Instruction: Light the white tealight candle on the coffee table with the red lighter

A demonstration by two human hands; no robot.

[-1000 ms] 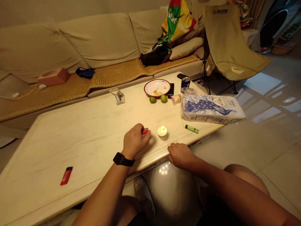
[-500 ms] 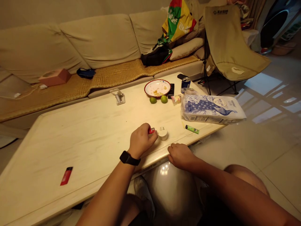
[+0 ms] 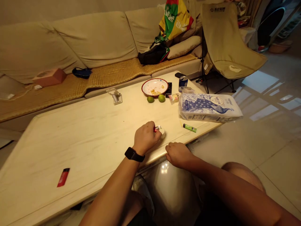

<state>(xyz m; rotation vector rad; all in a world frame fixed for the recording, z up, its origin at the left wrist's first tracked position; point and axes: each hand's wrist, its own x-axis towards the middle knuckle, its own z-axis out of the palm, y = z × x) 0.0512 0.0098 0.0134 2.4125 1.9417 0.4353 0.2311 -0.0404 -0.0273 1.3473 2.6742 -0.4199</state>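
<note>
My left hand (image 3: 146, 135), wearing a black watch, is closed around a red lighter (image 3: 155, 128) whose metal top points right. That top reaches a small round white object (image 3: 162, 132) on the table, partly covered by my fingers; whether they touch I cannot tell. My right hand (image 3: 176, 152) rests as a loose fist on the table's front edge, with no object showing in it. A green lighter (image 3: 190, 128) lies to the right of the white object. Another red lighter (image 3: 63, 178) with a black end lies at the front left.
On the pale table (image 3: 89, 135) are a white stand (image 3: 114, 96), a red-rimmed plate (image 3: 150, 85) with food scraps, two limes (image 3: 161, 98), a blue can (image 3: 183, 82) and a large tissue pack (image 3: 209, 107). Behind stand a sofa (image 3: 96, 37) and a folding chair (image 3: 223, 47).
My left hand has moved right, bringing the red lighter's metal top over to the white object. The right hand stays at the table edge. The whole view has shifted slightly.
</note>
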